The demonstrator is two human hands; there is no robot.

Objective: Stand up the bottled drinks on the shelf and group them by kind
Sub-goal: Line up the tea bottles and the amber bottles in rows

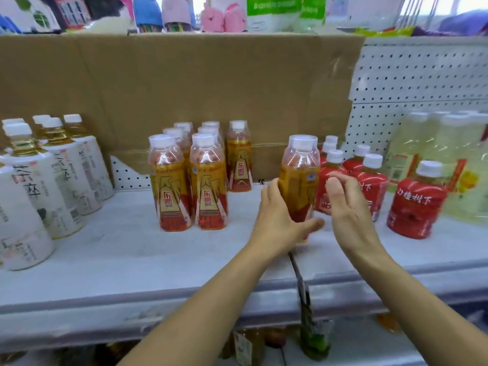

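One clear plastic bottle (299,165) upright | left hand (280,215) grips | right hand (346,204) apparently slack

We face a pale grey metal shelf (118,260), its front lip running from 9 to 3 o'clock. Behind it, a creased sheet of brown cardboard (184,83) covers the back from 10 to 12 o'clock. White pegboard (427,75) stands bare at 2 o'clock and shows through a torn corner near 9 o'clock. A dark metal joint (299,276) splits the shelf boards at 6 o'clock, above a dimmer lower tier (351,336). Bright, washed-out light (470,6) enters at 1 o'clock.
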